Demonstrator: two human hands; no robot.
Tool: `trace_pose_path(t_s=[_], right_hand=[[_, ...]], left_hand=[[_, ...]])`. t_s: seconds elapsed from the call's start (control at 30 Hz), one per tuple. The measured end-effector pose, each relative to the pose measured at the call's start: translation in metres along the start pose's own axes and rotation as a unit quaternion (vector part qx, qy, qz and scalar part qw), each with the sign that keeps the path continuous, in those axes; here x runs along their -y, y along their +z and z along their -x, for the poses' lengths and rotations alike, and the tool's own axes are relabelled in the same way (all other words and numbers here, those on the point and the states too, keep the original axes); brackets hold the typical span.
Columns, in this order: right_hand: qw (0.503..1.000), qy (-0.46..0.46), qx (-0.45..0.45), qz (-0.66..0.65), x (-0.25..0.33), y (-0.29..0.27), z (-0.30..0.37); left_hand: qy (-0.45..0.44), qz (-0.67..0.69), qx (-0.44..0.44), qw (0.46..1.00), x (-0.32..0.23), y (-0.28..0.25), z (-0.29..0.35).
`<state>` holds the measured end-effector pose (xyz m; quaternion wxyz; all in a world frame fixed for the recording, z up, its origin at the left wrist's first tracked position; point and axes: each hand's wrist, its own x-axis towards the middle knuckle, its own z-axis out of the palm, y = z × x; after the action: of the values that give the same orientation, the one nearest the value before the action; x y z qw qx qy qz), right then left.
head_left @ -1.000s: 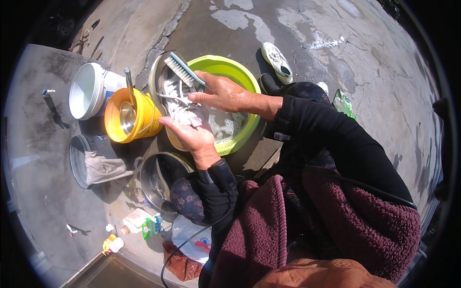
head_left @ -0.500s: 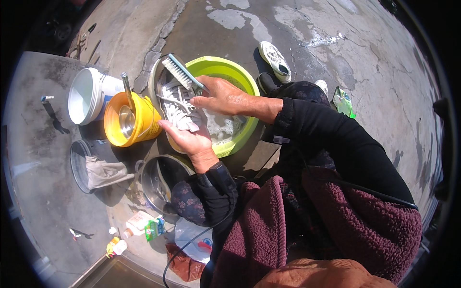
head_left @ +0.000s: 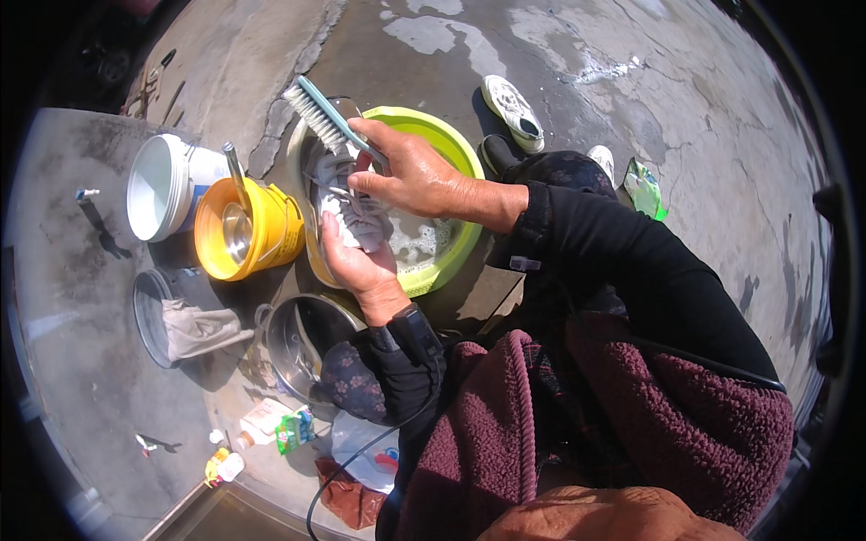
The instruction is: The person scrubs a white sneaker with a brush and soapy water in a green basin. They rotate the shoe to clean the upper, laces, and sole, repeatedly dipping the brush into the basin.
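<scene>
My right hand (head_left: pixel 417 176) grips a scrubbing brush (head_left: pixel 322 110) with a pale blue-green handle and white bristles. The bristles hang over a light sneaker (head_left: pixel 354 216) with loose white laces. Cupped palm up, my left hand (head_left: pixel 361 270) supports the sneaker from its near side, fingers partly hidden beneath it. Both hands are above the left side of a lime-green basin (head_left: pixel 469 162) of sudsy water (head_left: pixel 422 242). Whether the bristles touch the sneaker, I cannot tell.
A yellow bucket (head_left: pixel 284 236) with a metal ladle (head_left: pixel 236 230) stands left, beside a white bucket (head_left: pixel 149 194). Nearer are a grey bucket with a cloth (head_left: pixel 194 326) and a metal pot (head_left: pixel 287 365). A white sneaker (head_left: pixel 512 106) lies beyond my foot. Packets (head_left: pixel 294 429) litter the ground.
The brush has moved slightly up and left in my right hand. The sneaker has tilted, and my left fingers have curled up closer around it.
</scene>
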<state>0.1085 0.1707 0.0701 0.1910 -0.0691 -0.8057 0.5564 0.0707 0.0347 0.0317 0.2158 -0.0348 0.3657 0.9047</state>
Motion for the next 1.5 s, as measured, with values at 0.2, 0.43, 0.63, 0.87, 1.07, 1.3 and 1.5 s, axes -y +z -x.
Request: trace_pose_path(t_s=[0.2,0.43,0.63,0.87,1.07,1.3,1.5], right_hand=[[1.0,-0.009,-0.019,-0.007,-0.001,0.01,0.0],[0.99,-0.041,0.131,-0.024,0.009,0.02,0.031],[0.974,-0.103,0.199,-0.031,0.002,0.026,0.052],[0.978,-0.051,0.188,-0.076,0.01,-0.002,0.032],[0.998,0.06,0.034,-0.013,0.003,-0.009,0.011],[0.994,0.066,0.029,0.078,-0.001,0.008,0.019],[0.994,0.075,0.022,0.083,0.003,0.014,0.016]], left_hand=[[-0.02,-0.019,0.024,0.999,0.014,-0.007,0.002],[0.031,-0.087,-0.073,0.993,0.008,0.016,0.02],[0.268,-0.357,-0.122,0.887,0.024,-0.023,0.017],[0.301,-0.478,-0.068,0.822,0.023,-0.06,-0.01],[0.006,0.054,0.013,0.998,-0.002,-0.004,-0.004],[0.035,0.024,0.024,0.999,0.004,0.001,0.005],[0.058,-0.014,0.021,0.998,0.003,0.007,0.008]])
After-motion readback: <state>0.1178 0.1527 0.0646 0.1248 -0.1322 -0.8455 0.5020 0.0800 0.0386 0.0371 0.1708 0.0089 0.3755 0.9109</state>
